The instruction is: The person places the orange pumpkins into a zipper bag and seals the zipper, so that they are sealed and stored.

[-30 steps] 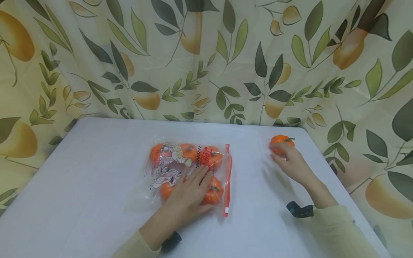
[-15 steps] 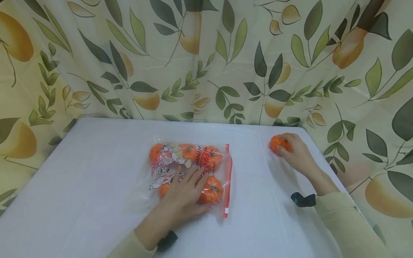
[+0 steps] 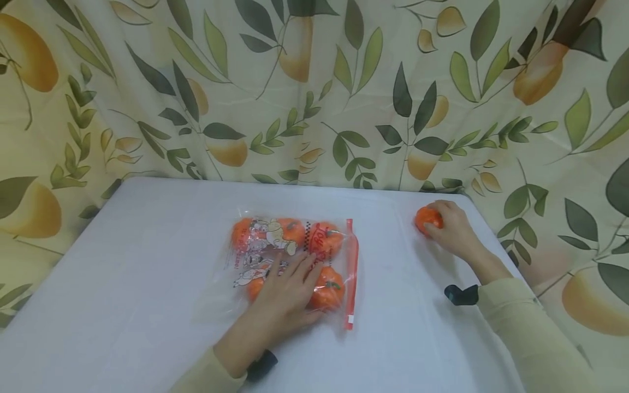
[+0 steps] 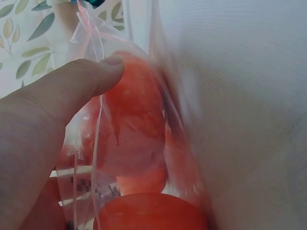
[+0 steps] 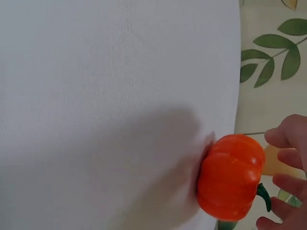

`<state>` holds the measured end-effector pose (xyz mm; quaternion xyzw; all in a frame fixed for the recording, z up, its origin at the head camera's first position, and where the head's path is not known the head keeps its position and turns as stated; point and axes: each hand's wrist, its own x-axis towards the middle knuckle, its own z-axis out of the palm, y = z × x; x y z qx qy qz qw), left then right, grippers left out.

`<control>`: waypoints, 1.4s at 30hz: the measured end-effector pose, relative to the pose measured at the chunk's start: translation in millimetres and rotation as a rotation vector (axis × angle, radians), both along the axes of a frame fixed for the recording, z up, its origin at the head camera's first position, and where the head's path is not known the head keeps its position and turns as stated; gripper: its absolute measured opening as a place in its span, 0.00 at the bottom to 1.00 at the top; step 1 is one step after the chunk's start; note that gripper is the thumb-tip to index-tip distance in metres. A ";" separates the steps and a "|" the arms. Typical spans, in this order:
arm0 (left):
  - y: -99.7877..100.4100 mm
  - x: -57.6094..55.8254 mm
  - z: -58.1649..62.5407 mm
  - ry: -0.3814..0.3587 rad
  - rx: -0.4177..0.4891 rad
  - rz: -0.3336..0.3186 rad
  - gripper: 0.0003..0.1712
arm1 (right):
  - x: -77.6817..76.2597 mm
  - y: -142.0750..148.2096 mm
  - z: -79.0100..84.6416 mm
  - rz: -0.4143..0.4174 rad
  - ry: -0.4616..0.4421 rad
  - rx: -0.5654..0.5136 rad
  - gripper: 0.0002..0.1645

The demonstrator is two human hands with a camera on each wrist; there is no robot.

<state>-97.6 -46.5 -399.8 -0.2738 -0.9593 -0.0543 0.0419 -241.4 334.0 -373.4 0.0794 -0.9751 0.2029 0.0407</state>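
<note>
My left hand [image 3: 282,297] lies with fairly straight fingers on a clear zip bag [image 3: 216,305] that holds several small orange toy pumpkins [image 3: 328,289]. The bag has red printing and a red strip along its right edge. From the left wrist, my thumb [image 4: 96,79] rests against the plastic beside an orange pumpkin [image 4: 134,110]. At the table's far right, my right hand [image 3: 454,229] is over a loose orange pumpkin [image 3: 426,219]. The right wrist view shows that pumpkin [image 5: 230,177] on the table, its green stem near my loosely bent fingers [image 5: 290,187], which stand apart from it.
A white-covered table [image 3: 123,262] carries the bag and the loose pumpkin. Behind it hangs a curtain [image 3: 314,98] printed with leaves and fruit. A dark strap piece [image 3: 462,295] sticks out at my right wrist.
My right hand has shifted from the front of the loose pumpkin to its right side, covering the stem in the head view. The left hand stays on the bag.
</note>
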 end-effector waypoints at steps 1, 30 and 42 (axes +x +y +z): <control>0.5 0.1 0.5 -0.003 0.000 0.003 0.52 | -1.2 1.4 -0.3 -0.001 -0.005 0.007 0.27; 0.8 0.6 3.4 -0.022 -0.022 0.006 0.53 | -8.9 9.5 -0.9 -0.077 -0.238 0.025 0.39; 0.5 0.5 2.6 -0.034 -0.012 0.006 0.52 | -10.2 13.7 -2.2 -0.017 -0.233 0.052 0.39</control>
